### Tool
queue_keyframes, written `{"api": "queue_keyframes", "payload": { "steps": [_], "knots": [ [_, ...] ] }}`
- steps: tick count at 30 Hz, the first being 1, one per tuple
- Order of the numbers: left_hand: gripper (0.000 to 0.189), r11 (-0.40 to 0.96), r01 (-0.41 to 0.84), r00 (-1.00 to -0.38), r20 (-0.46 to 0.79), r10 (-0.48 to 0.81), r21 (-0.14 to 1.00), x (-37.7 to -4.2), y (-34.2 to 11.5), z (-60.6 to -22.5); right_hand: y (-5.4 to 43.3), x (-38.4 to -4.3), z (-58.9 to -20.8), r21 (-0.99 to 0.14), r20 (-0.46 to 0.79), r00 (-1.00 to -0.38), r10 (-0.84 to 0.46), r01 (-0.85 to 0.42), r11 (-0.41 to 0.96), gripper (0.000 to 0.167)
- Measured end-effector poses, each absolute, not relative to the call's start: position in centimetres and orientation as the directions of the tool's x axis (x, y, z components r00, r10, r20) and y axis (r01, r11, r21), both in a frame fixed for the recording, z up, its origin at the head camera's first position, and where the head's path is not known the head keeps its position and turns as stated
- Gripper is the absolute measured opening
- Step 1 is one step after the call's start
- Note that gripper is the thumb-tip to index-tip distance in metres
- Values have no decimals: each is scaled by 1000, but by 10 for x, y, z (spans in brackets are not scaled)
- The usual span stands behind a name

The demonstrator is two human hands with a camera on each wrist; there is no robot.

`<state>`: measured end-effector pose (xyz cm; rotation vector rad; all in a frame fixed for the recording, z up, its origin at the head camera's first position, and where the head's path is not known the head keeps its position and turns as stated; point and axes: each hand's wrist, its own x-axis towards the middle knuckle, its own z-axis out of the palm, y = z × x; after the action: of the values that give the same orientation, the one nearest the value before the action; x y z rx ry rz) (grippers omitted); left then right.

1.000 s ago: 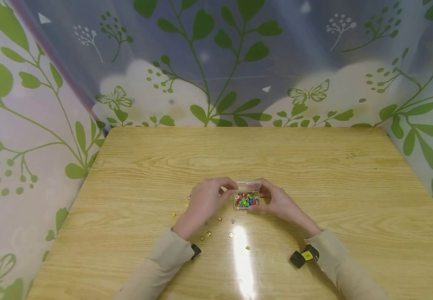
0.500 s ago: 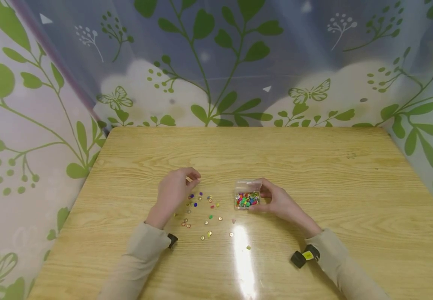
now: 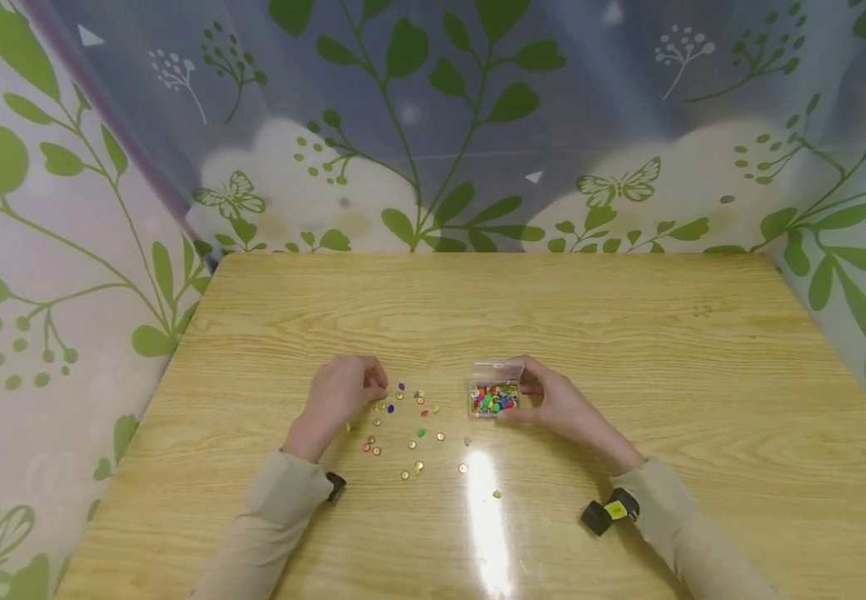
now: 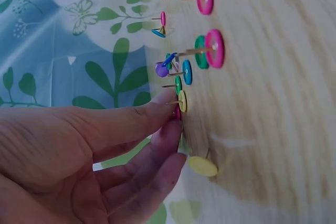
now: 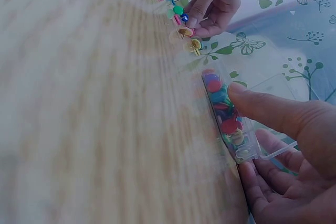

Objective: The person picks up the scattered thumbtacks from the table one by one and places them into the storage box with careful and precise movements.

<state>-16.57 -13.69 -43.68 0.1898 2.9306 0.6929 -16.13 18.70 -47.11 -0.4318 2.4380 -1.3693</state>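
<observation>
My left hand is down at the left edge of a scatter of coloured thumbtacks. Its thumb and fingertips close about a pink thumbtack, partly hidden by them in the left wrist view. A yellow thumbtack lies tipped on its edge just beside the fingers. My right hand grips the right side of a small clear plastic box, thumb and fingers on opposite sides. The box's hinged lid stands raised at the back. Mixed coloured thumbtacks fill the box.
The wooden table carries the loose thumbtacks, several with points up. A lone yellow thumbtack lies nearer the front, by a bright reflection. Leaf-patterned curtains hang behind and at both sides.
My left hand has moved left from the box to the scattered thumbtacks, then lowered its fingertips among them. My right hand and the box have stayed put.
</observation>
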Motion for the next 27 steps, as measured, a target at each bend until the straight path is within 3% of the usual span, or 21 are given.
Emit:
{"api": "queue_keyframes", "payload": {
  "steps": [7,14,27],
  "knots": [
    [11,869,98,-984,-84,158,485,-165,-136,-436,188,-161,-470,-862,-119,-906,-406,-109,496,66],
    [9,856,169,-981,1,193,489,-164,-131,-436,187,-161,-470,-863,-115,-906,-407,-112,493,66],
    [10,764,314,-945,110,307,563,-158,-85,-419,186,-161,-471,-864,-113,-907,-407,-113,491,65]
  ]
}}
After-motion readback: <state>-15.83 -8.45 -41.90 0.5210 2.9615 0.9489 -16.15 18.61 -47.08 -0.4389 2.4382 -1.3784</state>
